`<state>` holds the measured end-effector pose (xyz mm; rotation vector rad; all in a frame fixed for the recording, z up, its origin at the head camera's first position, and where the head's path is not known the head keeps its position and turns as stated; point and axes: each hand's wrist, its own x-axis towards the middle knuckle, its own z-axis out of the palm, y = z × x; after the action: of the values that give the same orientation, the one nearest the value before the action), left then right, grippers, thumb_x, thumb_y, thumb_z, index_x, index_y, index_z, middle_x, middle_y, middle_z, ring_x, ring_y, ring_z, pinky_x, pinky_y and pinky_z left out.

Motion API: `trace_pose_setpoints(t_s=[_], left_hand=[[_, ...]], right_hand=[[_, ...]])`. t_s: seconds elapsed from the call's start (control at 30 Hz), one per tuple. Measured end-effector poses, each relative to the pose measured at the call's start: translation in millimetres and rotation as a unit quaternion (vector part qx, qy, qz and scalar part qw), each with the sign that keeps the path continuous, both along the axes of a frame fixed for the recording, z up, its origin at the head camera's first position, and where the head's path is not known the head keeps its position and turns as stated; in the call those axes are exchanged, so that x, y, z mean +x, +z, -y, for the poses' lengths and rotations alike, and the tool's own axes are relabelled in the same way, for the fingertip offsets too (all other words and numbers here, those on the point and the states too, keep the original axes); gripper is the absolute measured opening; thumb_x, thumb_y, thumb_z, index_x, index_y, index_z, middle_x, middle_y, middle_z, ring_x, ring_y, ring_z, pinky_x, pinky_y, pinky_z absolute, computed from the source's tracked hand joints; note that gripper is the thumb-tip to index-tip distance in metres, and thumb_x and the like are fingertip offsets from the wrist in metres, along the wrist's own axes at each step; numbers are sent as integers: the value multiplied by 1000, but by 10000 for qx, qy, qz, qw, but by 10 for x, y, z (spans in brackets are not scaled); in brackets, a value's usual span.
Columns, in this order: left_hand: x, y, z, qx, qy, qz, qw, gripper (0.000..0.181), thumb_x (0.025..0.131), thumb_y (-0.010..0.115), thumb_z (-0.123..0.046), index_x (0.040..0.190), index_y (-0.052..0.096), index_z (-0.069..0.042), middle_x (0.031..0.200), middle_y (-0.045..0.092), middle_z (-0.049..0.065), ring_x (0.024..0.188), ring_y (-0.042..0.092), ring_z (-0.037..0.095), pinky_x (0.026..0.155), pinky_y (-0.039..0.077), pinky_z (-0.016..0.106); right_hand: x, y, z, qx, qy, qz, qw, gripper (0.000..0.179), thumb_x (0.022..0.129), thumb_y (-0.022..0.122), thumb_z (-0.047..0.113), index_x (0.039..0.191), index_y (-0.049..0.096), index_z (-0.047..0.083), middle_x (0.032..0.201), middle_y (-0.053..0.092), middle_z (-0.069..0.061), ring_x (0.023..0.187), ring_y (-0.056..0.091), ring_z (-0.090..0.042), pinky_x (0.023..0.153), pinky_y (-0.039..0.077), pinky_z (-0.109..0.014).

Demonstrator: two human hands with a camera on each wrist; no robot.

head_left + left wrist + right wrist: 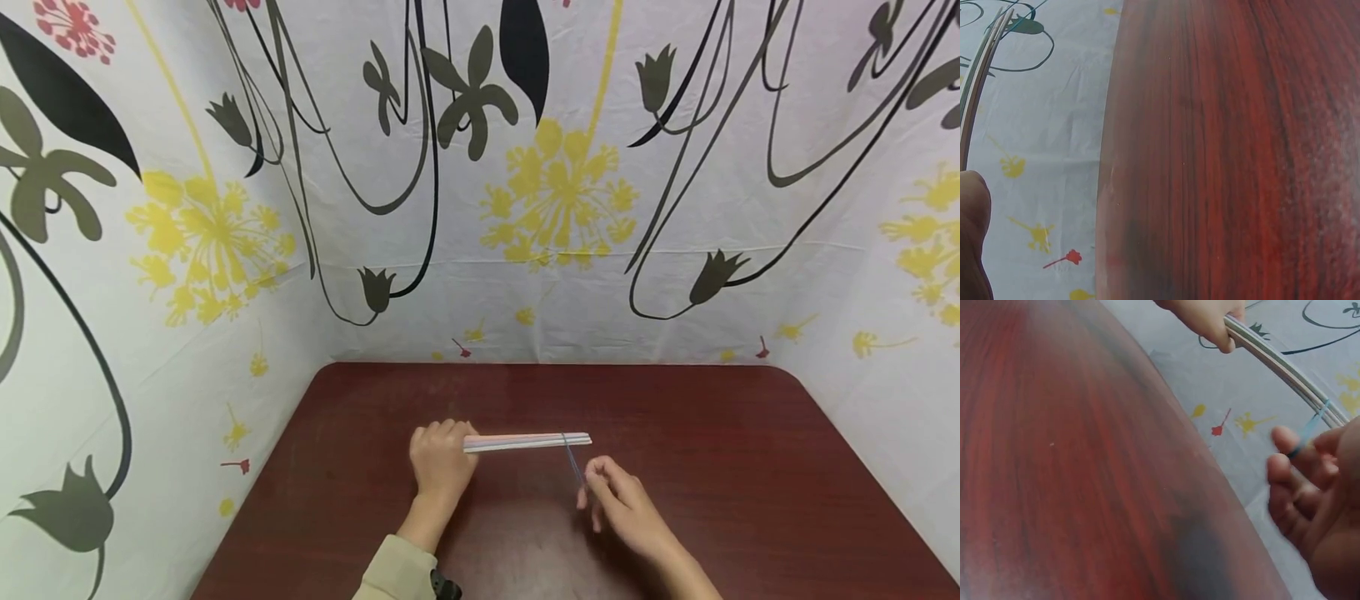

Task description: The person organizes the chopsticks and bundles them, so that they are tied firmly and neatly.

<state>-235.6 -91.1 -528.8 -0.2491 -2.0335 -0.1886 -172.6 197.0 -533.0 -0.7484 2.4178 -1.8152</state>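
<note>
My left hand [442, 458] grips one end of a bundle of slim, straight, straw-like sticks [517, 442], pale pink and white. The bundle points right, held above the table. Near its far end a blue rubber band [573, 462] loops round it and stretches down to my right hand [626, 508], whose curled fingers hold the band. In the right wrist view the band [1310, 431] runs taut from the sticks [1279, 365] to the fingertips. Only the left thumb [972, 231] and part of the bundle [982, 75] show in the left wrist view.
Both hands are over a dark red, wood-grain table [360, 517] with rounded far corners. White cloth [465, 325] printed with flowers and leaves hangs behind the table and along its sides. A dark band [446, 586] sits at the left wrist, by a light sleeve [397, 571].
</note>
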Motion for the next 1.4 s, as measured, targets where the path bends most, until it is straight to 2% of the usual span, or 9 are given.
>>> trace_pose_setpoints(t_s=[0.13, 0.23, 0.3, 0.43, 0.6, 0.73, 0.87, 1.1, 1.4], left_hand=[[27, -1, -14, -86, -45, 156, 9998, 15, 70, 68, -14, 56, 64, -13, 51, 53, -3, 44, 47, 18, 48, 37, 32], [51, -20, -22, -136, -28, 331, 9994, 14, 67, 69, -13, 54, 63, -14, 49, 50, -3, 43, 45, 17, 47, 34, 31], [57, -37, -25, -142, 13, 425, 9990, 16, 65, 70, -12, 53, 61, -14, 48, 48, -3, 42, 44, 17, 46, 32, 30], [40, -51, -32, -130, 99, 546, 9984, 19, 65, 71, -12, 51, 58, -14, 47, 44, -3, 40, 41, 17, 46, 31, 30], [29, -46, -33, -102, 165, 588, 9981, 16, 61, 77, -13, 54, 64, -17, 47, 46, -5, 40, 43, 15, 46, 31, 29], [34, -42, -23, -64, 199, 637, 9978, 14, 61, 80, -14, 57, 67, -19, 48, 49, -5, 41, 45, 15, 46, 33, 29], [42, -51, -13, -42, 180, 568, 9982, 16, 61, 79, -13, 55, 64, -17, 48, 48, -4, 40, 42, 14, 46, 31, 29], [56, -35, -19, 37, 159, 273, 9995, 14, 62, 76, -11, 55, 64, -15, 48, 48, -4, 41, 42, 16, 46, 32, 30], [98, 63, -114, 194, -76, -11, 9998, 16, 67, 68, -12, 53, 61, -17, 49, 49, -3, 42, 44, 17, 47, 35, 31]], right_hand=[[-17, -8, -24, 259, 1007, 551, 9931, 21, 107, 47, 15, 105, 53, -6, 81, 67, -14, 49, 61, -13, 46, 53, -36], [-16, -24, -2, 422, 1487, 121, 9879, 13, 101, 57, 10, 104, 62, -1, 82, 68, -16, 55, 63, -9, 49, 55, -35], [-3, -36, 37, 594, 1425, -673, 9857, 14, 96, 65, 9, 109, 68, 4, 88, 72, -15, 65, 64, -6, 57, 57, -32], [48, -30, 144, 1125, 815, -2169, 9662, 56, 85, 78, 9, 138, 61, 9, 81, 68, -3, 72, 53, 3, 68, 54, -27], [104, -47, 288, 935, 455, -2543, 9615, 99, 81, 80, 6, 158, 19, -4, 89, 65, 0, 69, 53, 1, 63, 52, -25], [101, -168, 379, 135, 581, -2378, 9695, 117, 76, 76, -13, 155, -10, -7, 96, 61, -12, 64, 55, -4, 56, 51, -25], [112, -268, 416, -483, 544, -2031, 9764, 119, 76, 67, -26, 153, -20, -4, 99, 60, -18, 62, 61, -16, 57, 54, -29], [194, -208, 435, -1196, -159, -495, 9915, 90, 97, 54, -10, 159, -10, 2, 96, 67, -23, 70, 68, -21, 71, 59, -32], [126, -167, 409, -1604, -463, 492, 9847, 68, 98, 56, -4, 148, 14, -23, 87, 74, -6, 65, 70, -17, 84, 54, -23]])
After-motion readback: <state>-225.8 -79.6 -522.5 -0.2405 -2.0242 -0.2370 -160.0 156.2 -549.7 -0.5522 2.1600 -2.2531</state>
